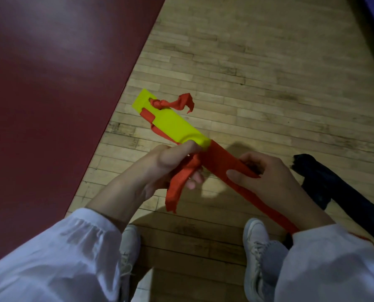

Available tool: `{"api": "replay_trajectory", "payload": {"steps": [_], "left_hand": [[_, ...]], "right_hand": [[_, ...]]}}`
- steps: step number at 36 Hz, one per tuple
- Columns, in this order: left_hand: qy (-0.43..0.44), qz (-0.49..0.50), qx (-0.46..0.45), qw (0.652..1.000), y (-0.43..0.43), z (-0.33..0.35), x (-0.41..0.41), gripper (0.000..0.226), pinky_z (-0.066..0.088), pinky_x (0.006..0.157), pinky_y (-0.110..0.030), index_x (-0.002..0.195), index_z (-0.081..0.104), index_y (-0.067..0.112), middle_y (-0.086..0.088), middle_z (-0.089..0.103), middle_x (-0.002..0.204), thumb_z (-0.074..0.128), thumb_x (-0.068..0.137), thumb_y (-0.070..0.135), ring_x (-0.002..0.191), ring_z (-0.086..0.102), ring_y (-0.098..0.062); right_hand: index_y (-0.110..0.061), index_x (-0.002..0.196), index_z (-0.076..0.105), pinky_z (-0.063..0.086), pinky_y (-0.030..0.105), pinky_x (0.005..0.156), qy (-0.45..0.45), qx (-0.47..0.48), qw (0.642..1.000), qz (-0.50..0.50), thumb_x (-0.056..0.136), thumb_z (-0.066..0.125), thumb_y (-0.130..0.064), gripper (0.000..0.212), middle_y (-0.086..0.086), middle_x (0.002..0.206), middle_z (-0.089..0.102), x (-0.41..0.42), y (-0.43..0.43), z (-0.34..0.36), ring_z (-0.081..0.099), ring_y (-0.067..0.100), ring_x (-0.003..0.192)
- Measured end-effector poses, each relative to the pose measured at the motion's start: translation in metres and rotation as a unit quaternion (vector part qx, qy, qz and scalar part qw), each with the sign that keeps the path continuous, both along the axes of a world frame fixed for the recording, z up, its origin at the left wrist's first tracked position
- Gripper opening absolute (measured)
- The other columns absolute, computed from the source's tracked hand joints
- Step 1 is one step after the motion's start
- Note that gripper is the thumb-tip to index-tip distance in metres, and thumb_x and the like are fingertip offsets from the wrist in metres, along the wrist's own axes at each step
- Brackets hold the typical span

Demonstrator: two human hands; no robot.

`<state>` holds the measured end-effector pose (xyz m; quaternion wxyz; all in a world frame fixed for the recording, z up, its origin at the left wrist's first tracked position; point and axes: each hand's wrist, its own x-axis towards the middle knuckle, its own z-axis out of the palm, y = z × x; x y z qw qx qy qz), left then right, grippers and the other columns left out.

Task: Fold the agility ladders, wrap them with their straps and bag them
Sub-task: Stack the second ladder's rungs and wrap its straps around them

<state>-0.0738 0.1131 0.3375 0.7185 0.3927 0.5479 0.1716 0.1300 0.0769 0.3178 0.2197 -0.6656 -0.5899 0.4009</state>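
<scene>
We hold the folded yellow ladder [173, 124] above the wooden floor [247, 73]. Our left hand [168, 162] has its fingers curled round the ladder's near end. Our right hand [266, 177] pinches the red strap [217, 158] wound there. A dark bag [325, 184] lies on the floor to our right.

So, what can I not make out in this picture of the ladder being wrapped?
How many yellow rungs are stacked: the head view shows only the top face.
Their near end: covered by the red strap and the right hand.
Fingers of the left hand: mostly under the bundle.
The dark fabric, perhaps the bag: cut off by the right sleeve and the picture edge.
</scene>
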Motion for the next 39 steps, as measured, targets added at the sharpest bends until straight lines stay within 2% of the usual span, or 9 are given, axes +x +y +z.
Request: {"api": "replay_trajectory", "payload": {"steps": [6, 13, 16, 19, 22, 25, 27, 32, 39], "left_hand": [[0.003, 0.020, 0.004, 1.000, 0.001, -0.001, 0.003, 0.053, 0.046, 0.043, -0.017, 0.084, 0.065, 0.006, -0.014, 0.067, 0.067, 0.048, 0.089, 0.056, 0.043, 0.058, -0.016], [0.013, 0.044, 0.006, 0.999, 0.001, 0.001, 0.008, 0.052, 0.041, 0.036, -0.016, 0.083, 0.063, 0.001, -0.012, 0.063, 0.056, 0.046, 0.094, 0.048, 0.034, 0.054, -0.015], [0.009, 0.054, 0.016, 0.998, 0.002, 0.002, 0.009, 0.048, 0.039, 0.035, -0.016, 0.081, 0.062, 0.000, -0.012, 0.062, 0.053, 0.046, 0.094, 0.043, 0.033, 0.052, -0.016], [0.018, 0.046, 0.037, 0.998, 0.000, 0.002, 0.009, 0.048, 0.040, 0.036, -0.016, 0.078, 0.064, 0.000, -0.012, 0.063, 0.054, 0.046, 0.094, 0.042, 0.034, 0.052, -0.016], [0.027, 0.033, 0.060, 0.997, -0.002, 0.002, 0.009, 0.049, 0.042, 0.038, -0.016, 0.077, 0.065, 0.000, -0.012, 0.063, 0.055, 0.047, 0.094, 0.042, 0.035, 0.053, -0.016], [0.023, 0.027, 0.073, 0.997, -0.003, 0.002, 0.008, 0.048, 0.044, 0.039, -0.018, 0.081, 0.065, 0.000, -0.012, 0.065, 0.059, 0.048, 0.094, 0.042, 0.037, 0.054, -0.016], [0.020, 0.021, 0.080, 0.996, -0.003, 0.002, 0.007, 0.048, 0.046, 0.041, -0.019, 0.083, 0.065, -0.002, -0.015, 0.065, 0.061, 0.049, 0.093, 0.043, 0.038, 0.055, -0.018], [0.008, 0.006, 0.085, 0.996, -0.005, 0.004, 0.006, 0.048, 0.048, 0.044, -0.019, 0.082, 0.064, -0.002, -0.019, 0.065, 0.064, 0.049, 0.094, 0.042, 0.041, 0.056, -0.019], [-0.007, -0.002, 0.086, 0.996, -0.005, 0.004, 0.004, 0.049, 0.049, 0.050, -0.019, 0.094, 0.069, 0.000, -0.015, 0.068, 0.072, 0.052, 0.091, 0.046, 0.053, 0.060, -0.018]], "right_hand": [[-0.023, 0.097, 0.069, 0.045, 0.023, 0.064, -0.015, 0.028, 0.999, 0.016, 0.075, 0.078, -0.033, 0.026, -0.006, 0.085, 0.067, -0.003, 0.000, 0.001, 0.063, 0.012, 0.077], [-0.030, 0.084, 0.069, 0.042, 0.010, 0.056, -0.014, 0.030, 0.999, 0.016, 0.069, 0.082, -0.033, 0.020, -0.008, 0.077, 0.066, -0.005, -0.001, 0.005, 0.059, 0.003, 0.068], [-0.031, 0.084, 0.068, 0.045, 0.014, 0.061, -0.008, 0.010, 1.000, 0.022, 0.070, 0.081, -0.036, 0.020, -0.008, 0.078, 0.066, -0.003, -0.002, 0.007, 0.060, 0.004, 0.069], [-0.037, 0.094, 0.067, 0.052, 0.022, 0.066, 0.021, -0.052, 0.997, 0.046, 0.070, 0.069, -0.054, 0.030, -0.008, 0.084, 0.069, -0.002, -0.003, 0.009, 0.064, 0.004, 0.074], [-0.035, 0.098, 0.069, 0.050, 0.021, 0.058, 0.057, -0.091, 0.993, 0.056, 0.066, 0.045, -0.074, 0.055, -0.010, 0.074, 0.071, -0.003, -0.003, 0.011, 0.066, 0.004, 0.064], [-0.027, 0.085, 0.072, 0.040, 0.016, 0.053, 0.052, -0.117, 0.991, 0.042, 0.069, 0.033, -0.076, 0.065, -0.012, 0.051, 0.058, -0.003, -0.002, 0.010, 0.056, 0.001, 0.049], [-0.024, 0.070, 0.068, 0.039, 0.015, 0.051, 0.055, -0.142, 0.988, 0.032, 0.072, 0.031, -0.074, 0.062, -0.012, 0.047, 0.052, -0.004, -0.001, 0.011, 0.052, 0.003, 0.046], [-0.024, 0.091, 0.073, 0.047, 0.018, 0.070, 0.081, -0.175, 0.980, 0.057, 0.081, 0.031, -0.066, 0.059, -0.006, 0.079, 0.074, -0.002, -0.002, 0.007, 0.068, 0.010, 0.074], [-0.026, 0.092, 0.069, 0.051, 0.032, 0.081, 0.112, -0.146, 0.982, 0.051, 0.070, 0.043, -0.068, 0.054, -0.004, 0.081, 0.074, -0.001, -0.002, -0.001, 0.070, 0.013, 0.077]]}}
